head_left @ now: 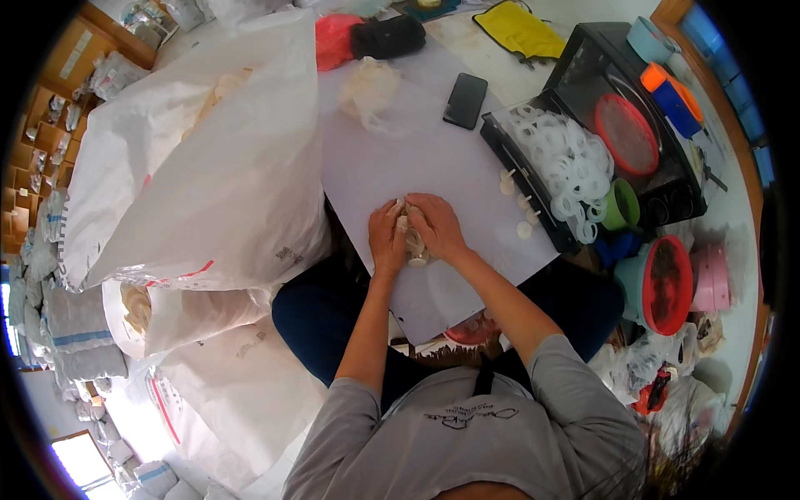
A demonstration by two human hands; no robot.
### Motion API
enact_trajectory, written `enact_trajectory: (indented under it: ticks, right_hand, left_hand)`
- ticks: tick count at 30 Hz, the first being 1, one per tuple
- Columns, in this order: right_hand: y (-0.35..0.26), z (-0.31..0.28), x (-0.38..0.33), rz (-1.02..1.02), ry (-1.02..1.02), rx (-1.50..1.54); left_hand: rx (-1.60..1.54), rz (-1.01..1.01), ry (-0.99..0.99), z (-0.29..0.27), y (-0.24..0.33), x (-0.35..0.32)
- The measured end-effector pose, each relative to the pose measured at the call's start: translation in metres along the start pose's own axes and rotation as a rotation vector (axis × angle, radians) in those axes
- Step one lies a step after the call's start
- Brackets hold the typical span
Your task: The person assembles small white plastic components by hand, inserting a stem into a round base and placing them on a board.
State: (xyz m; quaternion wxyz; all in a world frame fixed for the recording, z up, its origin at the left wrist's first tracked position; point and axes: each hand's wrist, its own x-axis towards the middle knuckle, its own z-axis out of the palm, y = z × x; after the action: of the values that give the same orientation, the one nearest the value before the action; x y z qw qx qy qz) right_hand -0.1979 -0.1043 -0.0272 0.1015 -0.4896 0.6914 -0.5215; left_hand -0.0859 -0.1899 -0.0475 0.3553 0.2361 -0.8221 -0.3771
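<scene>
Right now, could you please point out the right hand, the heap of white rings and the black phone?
Right hand [440, 227]: head view, back of the hand.
White rings [575, 169]: head view, middle of the heap.
Black phone [465, 101]: head view, middle of its upper face.

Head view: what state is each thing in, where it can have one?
left hand: curled around cream-coloured pieces
right hand: curled around them too
cream-coloured pieces: held above the pale sheet
phone: lying flat, no lit display showing
white rings: heaped loose
black case: open
yellow pouch: lying flat
large white sack: bulging
</scene>
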Motion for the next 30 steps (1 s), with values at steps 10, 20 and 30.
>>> enact_trajectory:
  ticks: [10, 20, 30]
  right_hand:
    - [-0.018, -0.008, -0.031, 0.155, 0.100, 0.104]
    - [-0.030, -0.101, -0.119, 0.577, 0.312, 0.234]
    - [-0.038, -0.094, -0.176, 0.589, 0.119, -0.235]
  left_hand:
    - [-0.241, -0.160, 0.149, -0.005, 0.024, -0.026]
    - [0.200, -0.173, 0.008, -0.017, 0.077, -0.097]
    - [0.186, -0.166, 0.027, -0.012, 0.075, -0.105]
